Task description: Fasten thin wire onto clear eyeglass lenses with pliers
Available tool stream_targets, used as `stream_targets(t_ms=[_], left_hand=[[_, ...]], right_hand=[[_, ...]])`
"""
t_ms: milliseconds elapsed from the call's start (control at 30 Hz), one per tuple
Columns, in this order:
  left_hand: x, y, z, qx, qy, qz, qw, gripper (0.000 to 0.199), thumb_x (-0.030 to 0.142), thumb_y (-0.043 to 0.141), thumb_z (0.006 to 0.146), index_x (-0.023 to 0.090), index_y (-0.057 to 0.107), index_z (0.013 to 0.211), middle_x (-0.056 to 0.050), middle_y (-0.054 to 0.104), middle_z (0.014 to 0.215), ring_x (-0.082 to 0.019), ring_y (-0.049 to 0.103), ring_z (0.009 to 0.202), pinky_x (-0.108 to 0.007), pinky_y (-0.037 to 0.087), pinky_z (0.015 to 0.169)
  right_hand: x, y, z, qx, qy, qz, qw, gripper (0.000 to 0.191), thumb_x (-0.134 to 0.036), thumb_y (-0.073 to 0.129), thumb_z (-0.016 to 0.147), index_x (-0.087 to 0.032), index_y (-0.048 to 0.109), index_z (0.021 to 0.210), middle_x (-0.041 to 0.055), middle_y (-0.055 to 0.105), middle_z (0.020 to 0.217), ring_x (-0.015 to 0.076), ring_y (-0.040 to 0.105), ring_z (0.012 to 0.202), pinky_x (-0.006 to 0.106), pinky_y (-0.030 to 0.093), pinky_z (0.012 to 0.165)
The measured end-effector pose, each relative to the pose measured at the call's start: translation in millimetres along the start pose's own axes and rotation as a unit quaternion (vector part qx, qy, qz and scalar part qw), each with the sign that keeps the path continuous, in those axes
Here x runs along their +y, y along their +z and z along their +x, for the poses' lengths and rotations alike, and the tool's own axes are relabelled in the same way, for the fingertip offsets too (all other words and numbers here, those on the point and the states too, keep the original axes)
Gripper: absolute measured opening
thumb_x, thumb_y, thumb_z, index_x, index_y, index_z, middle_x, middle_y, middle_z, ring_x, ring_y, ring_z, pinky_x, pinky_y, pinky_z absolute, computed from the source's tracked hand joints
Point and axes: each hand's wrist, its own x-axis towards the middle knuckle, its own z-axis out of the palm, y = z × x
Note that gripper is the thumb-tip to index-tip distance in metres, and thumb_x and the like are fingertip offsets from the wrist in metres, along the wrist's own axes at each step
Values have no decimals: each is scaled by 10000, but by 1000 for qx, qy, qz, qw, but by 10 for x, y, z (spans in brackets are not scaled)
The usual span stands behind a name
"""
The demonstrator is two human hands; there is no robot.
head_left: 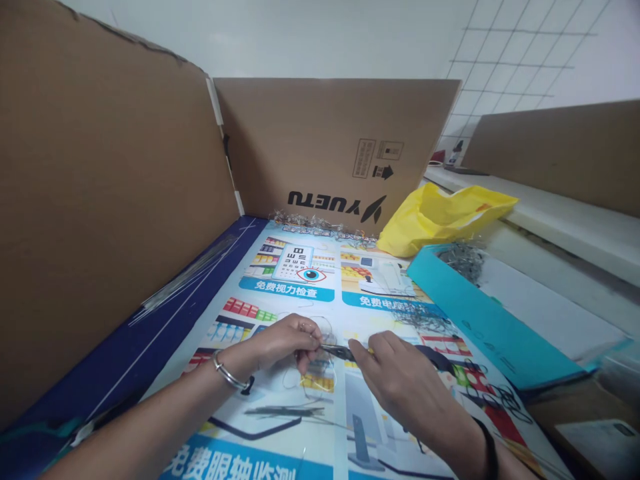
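Dark-jawed pliers (pixel 341 352) are gripped in my right hand (pixel 395 370), with their tip pointing left. My left hand (pixel 291 340) is closed in a pinch right at the plier tip. Thin wire (pixel 327 327) loops out around its fingers, so it seems to hold wire, though the pinched end is too small to see clearly. Below the hands, a small bundle of straight wires (pixel 285 411) lies on the printed poster sheet (pixel 320 460). Several dark rings (pixel 507 403) are scattered to the right of my right hand.
Tall cardboard panels (pixel 300 133) wall off the left and back. Long straight wires (pixel 185 277) lie along the left side. Tangled wire pieces (pixel 320 223) line the back edge. On the right are a yellow bag (pixel 425 217) and a turquoise box (pixel 490 327) holding a wire heap.
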Motion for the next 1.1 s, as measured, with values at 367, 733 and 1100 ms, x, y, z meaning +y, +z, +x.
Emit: stream_targets(t_ms=[367, 733, 1100], left_hand=[[6, 9, -9, -8, -15, 3, 1000, 43, 149, 562, 613, 127, 583, 643, 9, 589, 482, -91, 535, 359, -190, 395, 395], [-63, -11, 25, -8, 9, -34, 999, 79, 172, 571, 623, 111, 617, 644, 1, 583, 484, -88, 515, 347, -183, 412, 368], [-84, 30, 26, 28, 20, -37, 999, 81, 171, 549, 653, 110, 600, 638, 10, 565, 490, -79, 508, 344, -177, 396, 373]], right_hand=[[19, -61, 40, -20, -2, 15, 1000, 253, -156, 517, 821, -221, 524, 1066, 26, 502, 780, 181, 433, 728, 305, 261, 597], [-1, -91, 21, -15, -4, -11, 1000, 316, -116, 514, 799, -201, 522, 1103, 37, 517, 783, 178, 451, 718, 293, 274, 572], [-38, -55, 19, -21, 13, -23, 999, 370, -95, 567, 754, -189, 518, 1108, 40, 531, 798, 187, 464, 722, 293, 290, 562]])
